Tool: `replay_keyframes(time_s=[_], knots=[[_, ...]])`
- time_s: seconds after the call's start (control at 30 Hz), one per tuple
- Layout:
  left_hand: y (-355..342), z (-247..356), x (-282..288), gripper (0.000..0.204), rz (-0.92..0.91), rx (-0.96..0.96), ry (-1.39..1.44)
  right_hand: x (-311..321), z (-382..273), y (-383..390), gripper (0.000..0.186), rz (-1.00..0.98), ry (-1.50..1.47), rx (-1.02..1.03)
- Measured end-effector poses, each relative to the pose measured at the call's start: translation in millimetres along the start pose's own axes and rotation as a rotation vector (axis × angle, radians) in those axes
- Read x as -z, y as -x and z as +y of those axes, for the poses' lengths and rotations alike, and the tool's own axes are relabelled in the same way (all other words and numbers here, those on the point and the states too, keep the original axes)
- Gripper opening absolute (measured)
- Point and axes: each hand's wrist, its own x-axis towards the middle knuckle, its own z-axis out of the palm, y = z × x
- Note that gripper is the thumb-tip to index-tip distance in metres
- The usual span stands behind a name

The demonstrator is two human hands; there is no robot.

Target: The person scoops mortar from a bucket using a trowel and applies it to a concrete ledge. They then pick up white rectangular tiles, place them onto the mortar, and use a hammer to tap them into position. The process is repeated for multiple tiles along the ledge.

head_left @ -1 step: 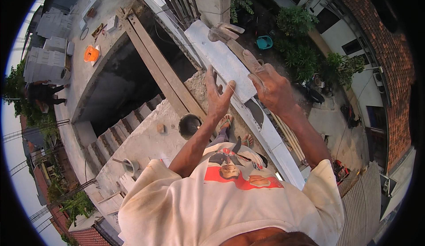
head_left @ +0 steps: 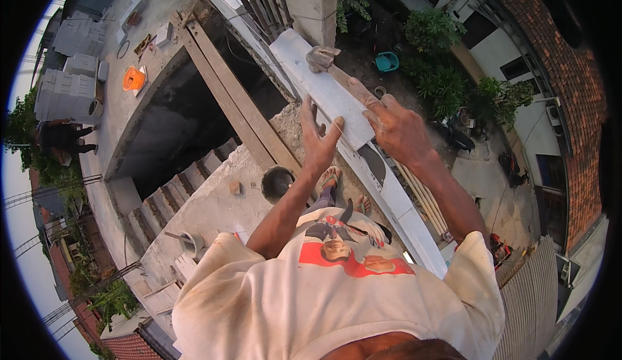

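Observation:
My right hand [head_left: 398, 130] is closed round the handle of a hammer [head_left: 321, 59], whose grey, dust-covered head sits at the upper end of a pale, flat block [head_left: 334, 104]. My left hand [head_left: 317, 143] holds the block's left edge, thumb near the top face. The block lies slanting along a narrow white ledge [head_left: 405, 221] at the edge of the drop, beside a concrete column with steel bars [head_left: 262, 0]. My sandalled feet stand on rough concrete below my hands.
An open stairwell [head_left: 168, 140] is left, spanned by wooden planks [head_left: 227, 88]. Buckets [head_left: 276, 185], an orange container [head_left: 133, 78] and stacked blocks [head_left: 68, 88] stand around; another person [head_left: 68, 136] is at far left. A yard [head_left: 473, 172] with plants lies far below on the right.
The hammer head has swung down toward the pale block, and my right hand has tipped slightly with it. My left hand stays where it was on the block.

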Motion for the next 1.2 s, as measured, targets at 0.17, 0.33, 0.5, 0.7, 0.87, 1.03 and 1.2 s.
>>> replay_keyframes(time_s=[0.17, 0.33, 0.5, 0.7, 0.87, 1.03, 1.2], knots=[[2.4, -4.2, 1.6, 0.101, 0.028, -0.018, 0.027, 6.1, 1.5, -5.4, 0.065, 0.043, -0.048, 0.03], [5.2, 1.2, -6.0, 0.099, 0.037, -0.013, 0.051, 8.7, -5.8, -8.0, 0.071, -0.176, 0.148, -0.043], [4.0, -3.5, -6.9, 0.1, 0.06, -0.028, 0.048, 13.6, -8.1, -7.8, 0.071, 0.042, -0.06, 0.027], [4.3, 0.4, -8.1, 0.101, 0.058, 0.012, 0.051, 9.9, 2.3, -6.8, 0.069, -0.107, 0.085, 0.009], [-0.8, 0.4, -9.1, 0.1, 0.091, -0.008, 0.023, 9.8, -3.9, -7.8, 0.073, 0.023, -0.01, 0.031], [7.1, -2.5, -8.6, 0.098, 0.09, 0.006, 0.059, 17.9, -7.7, -3.6, 0.076, -0.033, -0.036, 0.016], [0.3, -7.4, -9.5, 0.1, 0.116, 0.013, 0.049, 7.7, 2.4, -4.7, 0.073, -0.057, 0.006, 0.008]])
